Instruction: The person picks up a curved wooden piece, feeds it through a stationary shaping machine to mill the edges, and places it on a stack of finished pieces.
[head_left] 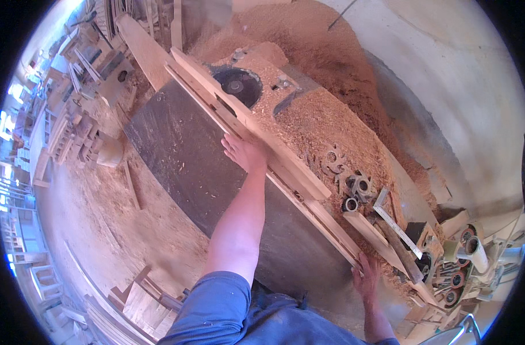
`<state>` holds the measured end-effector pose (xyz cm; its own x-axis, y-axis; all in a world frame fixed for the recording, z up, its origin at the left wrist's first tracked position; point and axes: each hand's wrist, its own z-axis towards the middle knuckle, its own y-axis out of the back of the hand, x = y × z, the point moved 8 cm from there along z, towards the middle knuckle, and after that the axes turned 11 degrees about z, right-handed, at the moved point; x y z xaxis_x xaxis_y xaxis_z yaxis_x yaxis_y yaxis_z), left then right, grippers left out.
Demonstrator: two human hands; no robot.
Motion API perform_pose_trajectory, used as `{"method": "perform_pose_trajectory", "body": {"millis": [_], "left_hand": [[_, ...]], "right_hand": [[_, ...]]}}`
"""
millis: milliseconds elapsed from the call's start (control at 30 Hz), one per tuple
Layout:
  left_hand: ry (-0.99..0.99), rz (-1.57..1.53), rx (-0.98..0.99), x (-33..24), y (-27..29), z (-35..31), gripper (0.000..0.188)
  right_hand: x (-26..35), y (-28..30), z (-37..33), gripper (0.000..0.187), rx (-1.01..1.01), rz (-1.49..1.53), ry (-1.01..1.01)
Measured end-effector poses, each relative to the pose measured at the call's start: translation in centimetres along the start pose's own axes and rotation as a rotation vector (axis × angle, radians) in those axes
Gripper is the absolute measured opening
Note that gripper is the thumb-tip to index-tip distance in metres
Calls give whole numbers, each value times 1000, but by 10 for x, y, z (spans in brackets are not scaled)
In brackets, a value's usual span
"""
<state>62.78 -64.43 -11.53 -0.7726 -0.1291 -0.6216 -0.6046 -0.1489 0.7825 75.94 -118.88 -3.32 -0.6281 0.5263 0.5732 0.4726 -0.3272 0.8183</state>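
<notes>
A long, narrow wooden strip (325, 229) runs diagonally across the dark metal table (187, 155) of a woodworking machine, along a wooden fence board (291, 167). My left hand (246, 153) presses on the strip near its middle, fingers stretched out toward the table and somewhat apart; its thumb is hidden. At the strip's near right end, my right hand (367, 277) has its fingers closed around the wood. Beyond the fence, ahead of my left hand, lies a round black opening with a spindle (235, 86).
Shavings (308, 109) cover the machine top behind the fence, with a large heap (308, 29) beyond. Toothed cutter heads (360, 185), a metal square (397, 221) and wood offcuts lie at the right. Wood pieces (150, 305) lie on the floor at lower left.
</notes>
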Motion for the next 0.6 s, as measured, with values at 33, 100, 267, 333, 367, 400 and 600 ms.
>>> {"method": "perform_pose_trajectory", "body": {"millis": [33,100,267,333,367,400,600], "left_hand": [[5,23,-4,0,2,-6,66],[6,42,-15,-4,6,-7,67],[-43,85,4,-7,3,-1,68],[-51,89,12,-7,4,-2,69],[-58,88,17,-8,3,-1,69],[-62,81,11,-9,3,3,69],[-69,83,-10,-5,-1,34,70]], "right_hand": [[-4,-2,4,62,19,-13,23],[-9,-9,7,61,16,-55,76],[-5,-12,10,63,-84,-78,124],[-8,-15,10,60,-93,0,134],[-8,-16,10,59,-101,37,137],[-7,-15,11,59,-114,12,147],[16,-21,39,60,-129,6,152]]}}
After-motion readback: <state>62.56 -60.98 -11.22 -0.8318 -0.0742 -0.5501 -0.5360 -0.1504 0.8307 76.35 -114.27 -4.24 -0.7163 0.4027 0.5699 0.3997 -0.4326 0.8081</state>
